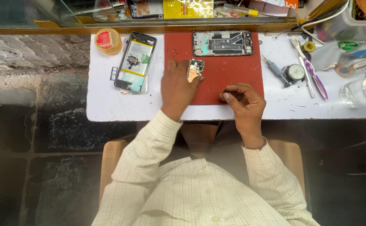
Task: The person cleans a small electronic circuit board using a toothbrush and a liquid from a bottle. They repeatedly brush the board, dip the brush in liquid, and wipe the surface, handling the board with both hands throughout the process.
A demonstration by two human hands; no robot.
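The left hand [176, 86] lies flat, palm down, on the red work mat [233, 79], its grip spread loose and closed on nothing. Its thumb and forefinger touch the near left edge of a small circuit board [196, 68], which lies on the mat just right of the fingers; the hand steadies the board rather than lifting it.

The right hand [243, 102] sits at the near right part of the mat, near the bench [107, 104] edge. Its grip is pinched tight, thumb against the curled fingers, around a small dark thing [229, 92] of which only a tip shows past the thumb; what kind of thing it is cannot be told. The two hands are near each other but apart, with bare mat between them.

At the far edge of the mat lies an opened phone frame [222, 43], long side left to right, its inner parts showing. Left of the mat, on the white bench top, a second phone body [135, 62] lies with its back open, a yellow-green sheet over its middle, and a small SIM tray [114, 73] lies just beside it on the left. A round tape roll [108, 40] stands at the far left corner. Right of the mat lie a screwdriver [275, 69], a small round dial gauge [294, 72] and purple-handled tweezers [317, 81]; a clear bottle [360, 90] lies at the right edge.
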